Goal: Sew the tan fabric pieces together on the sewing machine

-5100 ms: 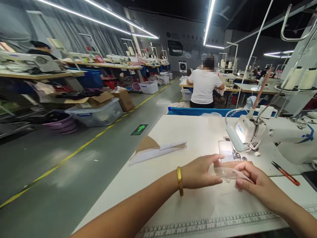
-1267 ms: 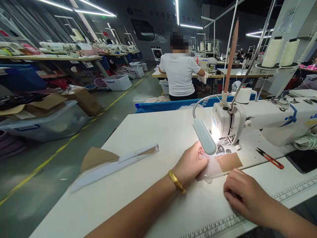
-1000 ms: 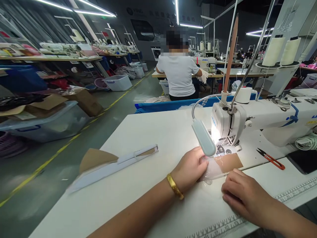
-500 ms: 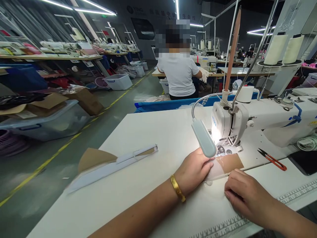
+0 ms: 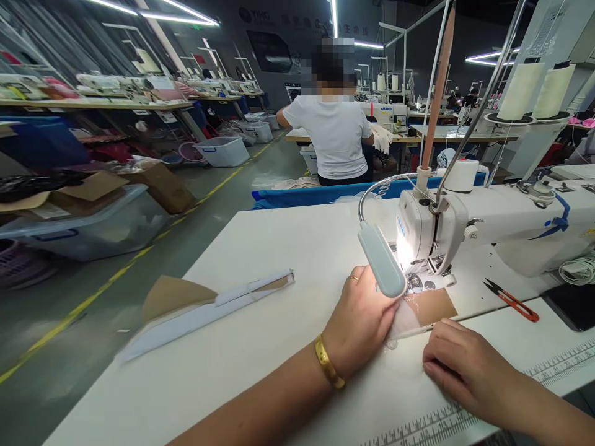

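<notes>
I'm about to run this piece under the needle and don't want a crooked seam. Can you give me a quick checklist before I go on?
1. Left hand flat on the translucent piece: ok.
2. Right hand at the piece's near edge: ok.
3. Lamp lighting the needle area: ok.
4. Piece lined up under the presser foot: cannot tell, the lamp hides it.
5. Thread snips away from both hands: ok.
6. Fingers away from the needle: cannot tell.

white table (image 5: 288, 248), sewing machine (image 5: 502, 229), snips (image 5: 511, 300)

Lamp head (image 5: 382, 267) hides the left hand's (image 5: 361, 322) fingertips (needle too).
</notes>
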`<state>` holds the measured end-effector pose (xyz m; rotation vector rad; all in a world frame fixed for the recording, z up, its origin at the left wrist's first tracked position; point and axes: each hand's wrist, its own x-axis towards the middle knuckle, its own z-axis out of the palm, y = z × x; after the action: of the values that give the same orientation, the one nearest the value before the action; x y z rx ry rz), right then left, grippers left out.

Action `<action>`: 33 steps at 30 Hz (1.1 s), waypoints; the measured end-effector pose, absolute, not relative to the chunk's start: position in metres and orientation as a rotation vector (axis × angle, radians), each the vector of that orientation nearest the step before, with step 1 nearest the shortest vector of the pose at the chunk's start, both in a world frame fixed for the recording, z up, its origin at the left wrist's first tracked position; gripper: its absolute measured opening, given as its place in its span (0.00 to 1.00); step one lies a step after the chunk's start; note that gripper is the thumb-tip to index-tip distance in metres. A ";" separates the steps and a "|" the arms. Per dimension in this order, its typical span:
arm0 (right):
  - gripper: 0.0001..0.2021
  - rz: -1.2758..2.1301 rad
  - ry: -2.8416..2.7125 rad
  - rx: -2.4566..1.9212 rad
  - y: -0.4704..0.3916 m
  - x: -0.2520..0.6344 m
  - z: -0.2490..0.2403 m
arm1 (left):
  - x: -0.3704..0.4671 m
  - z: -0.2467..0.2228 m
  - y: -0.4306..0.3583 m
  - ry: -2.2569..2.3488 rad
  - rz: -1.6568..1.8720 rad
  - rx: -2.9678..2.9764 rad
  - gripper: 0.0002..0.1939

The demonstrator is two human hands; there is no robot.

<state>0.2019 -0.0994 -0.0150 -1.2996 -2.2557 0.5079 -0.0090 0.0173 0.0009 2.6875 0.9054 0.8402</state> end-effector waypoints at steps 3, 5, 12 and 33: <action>0.10 0.506 -2.253 -1.304 -0.100 0.202 -0.018 | -0.009 -0.002 0.013 0.794 0.714 2.741 0.18; 0.10 0.511 -2.250 -1.308 -0.100 0.203 -0.020 | -0.009 -0.006 0.012 0.754 0.636 2.759 0.18; 0.10 0.492 -2.257 -1.270 -0.100 0.203 -0.018 | -0.010 -0.011 0.012 0.748 0.571 2.818 0.17; 0.09 0.642 -2.296 -1.233 -0.090 0.211 -0.009 | -0.008 -0.012 0.011 0.710 0.644 2.920 0.14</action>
<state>0.2114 -0.0904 -0.0085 -1.2327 -2.2958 0.6425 -0.0077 0.0113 -0.0120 2.9202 0.7103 0.6442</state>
